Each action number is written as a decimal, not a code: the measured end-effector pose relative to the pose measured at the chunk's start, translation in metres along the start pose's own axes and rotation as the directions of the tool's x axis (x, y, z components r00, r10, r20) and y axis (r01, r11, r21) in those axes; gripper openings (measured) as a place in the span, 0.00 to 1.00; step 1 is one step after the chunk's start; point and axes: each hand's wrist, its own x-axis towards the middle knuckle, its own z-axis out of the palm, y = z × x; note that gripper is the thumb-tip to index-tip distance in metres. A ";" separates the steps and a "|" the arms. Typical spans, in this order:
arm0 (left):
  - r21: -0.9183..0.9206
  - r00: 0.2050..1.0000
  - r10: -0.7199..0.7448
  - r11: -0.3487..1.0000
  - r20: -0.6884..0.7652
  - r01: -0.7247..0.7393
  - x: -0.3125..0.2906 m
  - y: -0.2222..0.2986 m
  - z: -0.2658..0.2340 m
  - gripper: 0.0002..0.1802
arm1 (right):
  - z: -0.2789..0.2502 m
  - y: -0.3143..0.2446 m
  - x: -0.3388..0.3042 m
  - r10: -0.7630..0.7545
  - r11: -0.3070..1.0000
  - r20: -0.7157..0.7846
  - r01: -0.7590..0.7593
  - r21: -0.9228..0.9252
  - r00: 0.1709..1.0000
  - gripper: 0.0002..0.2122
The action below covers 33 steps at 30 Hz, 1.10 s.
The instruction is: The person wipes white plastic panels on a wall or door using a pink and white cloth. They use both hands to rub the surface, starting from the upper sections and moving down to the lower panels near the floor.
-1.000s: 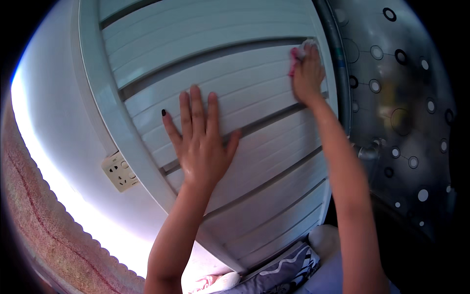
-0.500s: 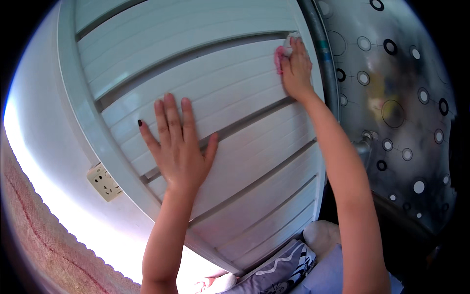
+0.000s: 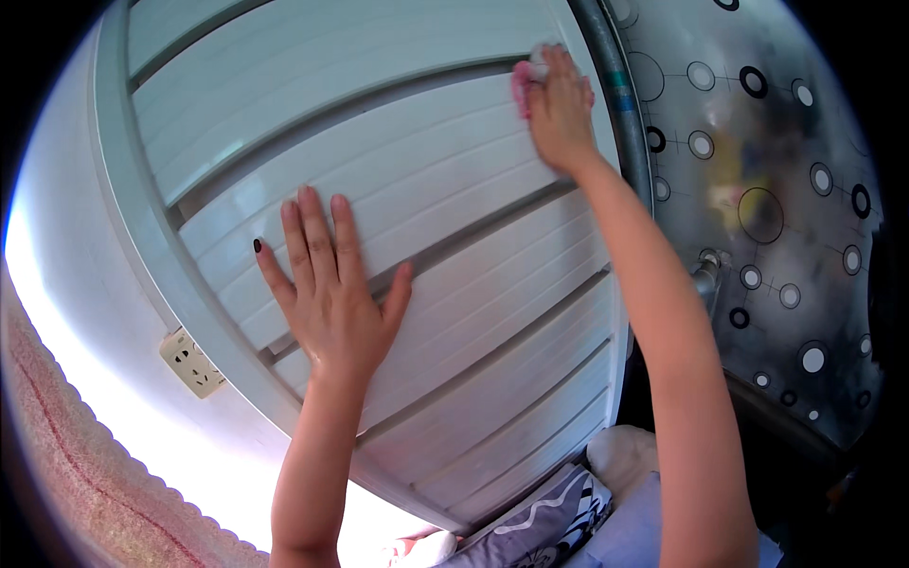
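Observation:
A white slatted panel, like a headboard, fills the middle of the view. Against its upper right part my right hand presses a pink and white cloth. Most of that cloth is hidden under my palm and fingers; pink shows on both sides and white near the fingertips. My left hand lies flat on the panel's left half with its fingers spread and nothing in them. One of its fingernails looks dark.
Along the panel's right edge runs a grey pipe, beside a frosted sheet with circle patterns. A wall socket is at the left, above a pink, scalloped-edge fabric. Patterned grey bedding lies below the panel.
My right hand and the cloth have shifted slightly up and to the left. The left hand stays flat on the panel, and the view itself has moved a little.

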 end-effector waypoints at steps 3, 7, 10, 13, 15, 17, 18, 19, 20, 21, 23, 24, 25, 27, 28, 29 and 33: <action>0.019 1.000 -0.011 1.000 0.003 0.011 -0.001 0.000 -0.001 0.46 | 0.000 0.009 -0.021 0.025 0.999 0.021 -0.024 -0.032 0.999 0.26; 0.025 1.000 -0.003 1.000 -0.019 0.004 -0.002 -0.001 0.001 0.45 | -0.026 0.005 -0.079 0.111 0.994 0.135 -0.111 -0.008 0.985 0.26; 0.019 0.999 0.001 1.000 -0.042 0.000 -0.002 -0.002 0.003 0.44 | -0.050 0.012 -0.107 0.075 0.997 0.198 -0.077 0.000 0.977 0.22; 0.034 0.997 -0.005 0.999 -0.072 0.007 -0.004 -0.004 0.003 0.44 | -0.080 0.008 -0.114 0.038 0.999 0.253 -0.035 -0.018 0.967 0.19; 0.016 0.998 -0.004 1.000 -0.059 0.005 -0.003 -0.004 0.003 0.43 | -0.108 0.014 -0.101 0.321 0.921 0.554 -0.389 0.005 0.768 0.18; 0.009 0.998 -0.002 1.000 -0.065 0.003 -0.003 -0.006 0.006 0.43 | -0.136 -0.002 -0.066 0.480 0.747 0.627 -0.661 0.075 0.614 0.15; -0.007 0.998 0.004 1.000 -0.068 -0.004 -0.004 -0.005 0.006 0.44 | -0.142 -0.003 -0.056 0.626 0.496 0.520 -0.811 0.310 0.581 0.14; -0.005 0.998 0.004 1.000 -0.068 -0.004 -0.005 -0.005 0.006 0.44 | -0.143 -0.001 -0.049 0.757 0.201 0.442 -0.815 0.543 0.481 0.13; -0.003 0.999 -0.001 1.000 -0.052 0.001 -0.004 -0.003 0.005 0.44 | -0.145 0.010 -0.043 0.760 0.204 0.437 -0.815 0.542 0.481 0.13; 0.005 0.999 -0.005 1.000 -0.037 0.005 -0.003 -0.003 0.004 0.45 | -0.144 0.025 -0.033 0.776 0.304 0.370 -0.818 0.489 0.510 0.13; 0.017 0.999 -0.005 1.000 -0.035 0.006 -0.003 -0.002 0.001 0.45 | -0.129 0.043 -0.019 0.781 0.396 0.306 -0.810 0.432 0.544 0.14; 0.024 0.999 -0.008 1.000 -0.032 0.009 -0.002 -0.002 0.001 0.46 | -0.118 0.045 -0.013 0.712 0.415 0.373 -0.786 0.458 0.594 0.14; 0.028 0.999 -0.008 1.000 -0.037 0.009 -0.002 -0.002 0.000 0.46 | -0.108 0.047 -0.010 0.635 0.432 0.435 -0.760 0.486 0.639 0.15; 0.047 1.000 -0.020 0.999 0.020 0.019 -0.003 -0.003 -0.002 0.44 | -0.093 0.014 -0.006 0.601 0.619 0.382 -0.711 0.333 0.702 0.13; 0.049 1.000 -0.021 0.999 0.015 0.020 -0.003 -0.002 -0.002 0.44 | -0.076 0.020 -0.011 0.515 0.806 0.220 -0.556 0.204 0.828 0.12; 0.036 1.000 -0.019 0.999 0.013 0.018 -0.004 -0.002 -0.002 0.45 | -0.063 0.016 -0.013 0.374 0.925 0.079 -0.378 0.035 0.924 0.10; 0.012 1.000 -0.015 1.000 0.012 0.015 -0.004 -0.002 0.001 0.47 | -0.038 0.000 -0.014 0.438 0.899 0.002 -0.438 0.012 0.899 0.08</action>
